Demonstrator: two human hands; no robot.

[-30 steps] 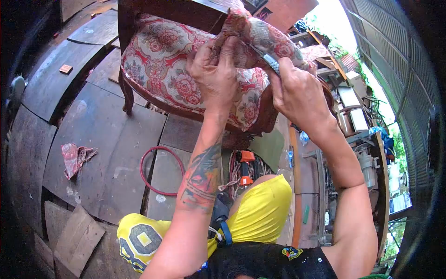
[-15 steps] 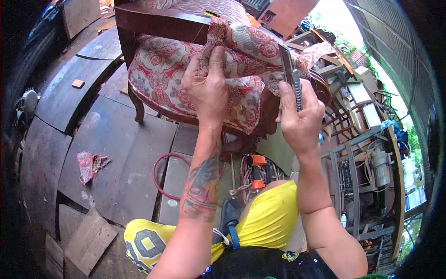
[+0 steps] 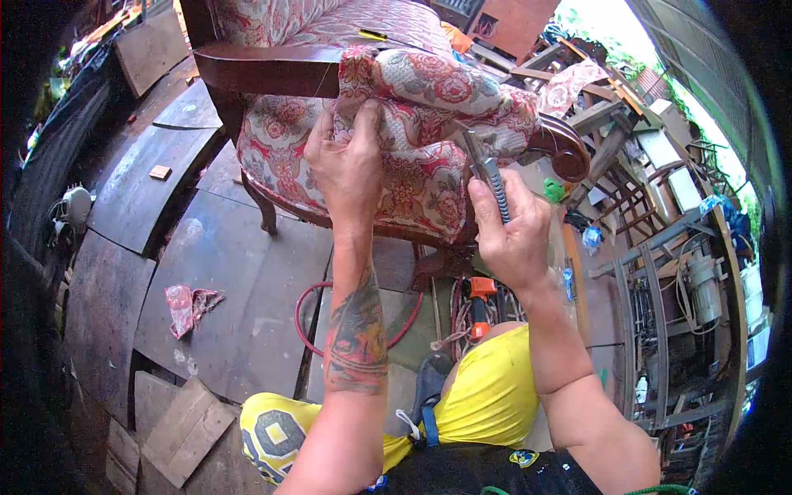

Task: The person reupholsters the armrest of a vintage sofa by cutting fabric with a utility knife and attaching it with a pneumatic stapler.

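Note:
My left hand [image 3: 346, 169] pinches a loose flap of the floral upholstery fabric [image 3: 356, 73] below the chair's wooden arm [image 3: 272, 68]. A utility knife [image 3: 492, 183] with a ribbed grey handle is in my right hand [image 3: 516, 235], blade pointing up and to the left. The blade overlaps the padded armrest's front in this view and stands to the right of my left hand. Red and grey roses pattern the upholstered chair [image 3: 272, 157], whose carved arm scroll [image 3: 569, 158] shows at the right.
On the seat lies a yellow-and-black-handled tool [image 3: 373, 35]. An orange power tool [image 3: 480, 299] and a red hose [image 3: 302, 330] rest on the floor beside my legs. A fabric scrap [image 3: 180, 310] lies to the left. Wooden frames [image 3: 652, 330] crowd the right side.
The view has shifted, showing more of the chair's seat. My right hand has lowered the knife and tilted its blade further left. My left hand still grips the fabric.

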